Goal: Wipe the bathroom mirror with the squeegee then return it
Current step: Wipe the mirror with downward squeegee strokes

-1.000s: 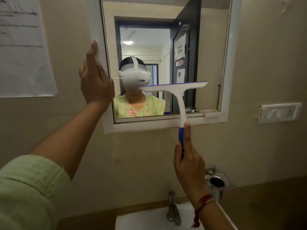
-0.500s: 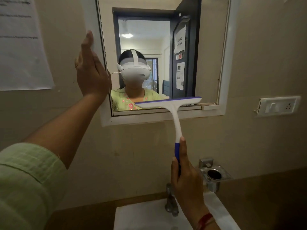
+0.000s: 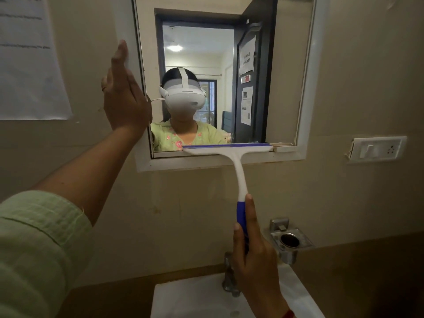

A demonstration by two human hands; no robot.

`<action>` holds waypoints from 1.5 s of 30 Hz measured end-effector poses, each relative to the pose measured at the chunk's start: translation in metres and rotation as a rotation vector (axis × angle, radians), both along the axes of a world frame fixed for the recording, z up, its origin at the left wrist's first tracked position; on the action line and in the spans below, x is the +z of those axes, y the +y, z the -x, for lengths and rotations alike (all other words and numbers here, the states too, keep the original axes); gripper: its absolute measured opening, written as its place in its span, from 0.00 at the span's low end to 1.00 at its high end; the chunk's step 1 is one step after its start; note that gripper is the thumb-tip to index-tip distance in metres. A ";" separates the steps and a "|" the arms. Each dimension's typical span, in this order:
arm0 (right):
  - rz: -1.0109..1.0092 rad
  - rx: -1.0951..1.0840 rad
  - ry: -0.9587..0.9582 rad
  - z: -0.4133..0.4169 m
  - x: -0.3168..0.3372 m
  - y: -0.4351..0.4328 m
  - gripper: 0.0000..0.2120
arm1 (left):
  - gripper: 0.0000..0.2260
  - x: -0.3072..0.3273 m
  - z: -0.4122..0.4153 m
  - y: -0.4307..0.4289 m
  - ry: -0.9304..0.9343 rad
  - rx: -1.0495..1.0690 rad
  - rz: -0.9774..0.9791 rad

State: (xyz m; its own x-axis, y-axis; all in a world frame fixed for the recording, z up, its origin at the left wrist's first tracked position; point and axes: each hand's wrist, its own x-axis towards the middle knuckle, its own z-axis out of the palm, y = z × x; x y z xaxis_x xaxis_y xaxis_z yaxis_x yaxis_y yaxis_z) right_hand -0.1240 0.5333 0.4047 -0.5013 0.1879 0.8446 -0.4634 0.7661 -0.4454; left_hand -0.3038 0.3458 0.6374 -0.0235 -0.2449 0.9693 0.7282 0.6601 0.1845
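Note:
A white-framed mirror (image 3: 284, 72) hangs on the beige wall. The squeegee (image 3: 238, 166) is white with a blue blade edge and a blue grip. Its blade lies level across the bottom edge of the glass, right of centre. My right hand (image 3: 254, 260) is closed around the blue grip below the mirror, thumb stretched up along it. My left hand (image 3: 124, 97) presses flat, fingers together and pointing up, against the mirror's left frame. It holds nothing.
A white sink (image 3: 197, 301) with a metal tap (image 3: 228, 274) sits below my right hand. A metal soap holder (image 3: 289, 239) juts from the wall to its right. A switch plate (image 3: 378, 149) is at right, a paper notice (image 3: 29, 65) at upper left.
My right hand has pulled the squeegee straight down, from mid-mirror to the glass's bottom edge. My left hand has stayed on the left frame.

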 end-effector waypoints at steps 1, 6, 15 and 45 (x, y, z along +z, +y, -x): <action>0.038 0.012 0.020 -0.001 0.003 0.000 0.27 | 0.18 0.000 0.000 0.000 0.000 -0.002 -0.003; 0.260 0.125 0.139 0.000 0.031 0.007 0.25 | 0.19 0.000 -0.003 0.000 -0.010 -0.013 -0.020; 0.336 0.232 0.241 0.015 0.060 0.029 0.24 | 0.19 0.001 -0.006 0.000 -0.042 -0.011 -0.024; -0.075 -0.062 0.577 0.102 0.377 0.082 0.27 | 0.18 -0.003 -0.009 0.002 -0.086 -0.006 -0.026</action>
State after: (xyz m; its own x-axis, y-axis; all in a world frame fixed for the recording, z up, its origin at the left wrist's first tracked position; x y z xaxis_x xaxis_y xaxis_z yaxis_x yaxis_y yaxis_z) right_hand -0.2261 0.6158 0.7817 0.0533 0.1317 0.9899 -0.5680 0.8193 -0.0784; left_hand -0.2944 0.3479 0.6343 -0.1078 -0.2699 0.9568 0.7126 0.6501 0.2637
